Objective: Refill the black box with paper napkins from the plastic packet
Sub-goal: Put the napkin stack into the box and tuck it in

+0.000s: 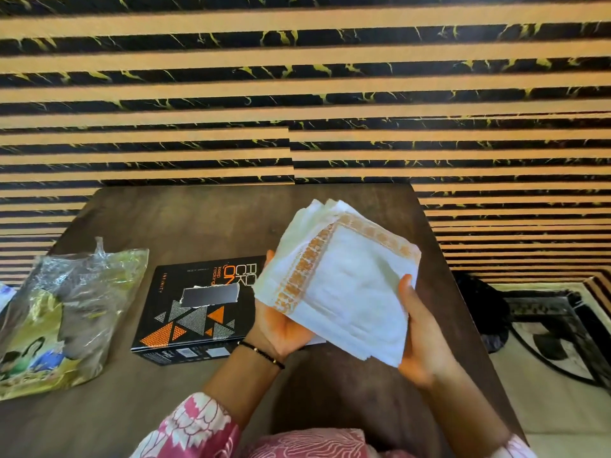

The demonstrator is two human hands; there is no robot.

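Observation:
A stack of white paper napkins (344, 279) with an orange patterned border is held above the table, right of the black box. My left hand (281, 325) supports the stack from below at its left edge, fingers curled round it. My right hand (420, 338) grips its right edge, thumb on top. The black box (195, 309), printed with orange and grey triangles, lies flat on the table with a torn rectangular slot in its lid. The crumpled plastic packet (62, 312) lies at the table's left side.
The dark wooden table (205, 219) stands against a wall of striped black and tan panels. To the right, on the floor, are a patterned rug (558, 338) and a dark round object (479, 309).

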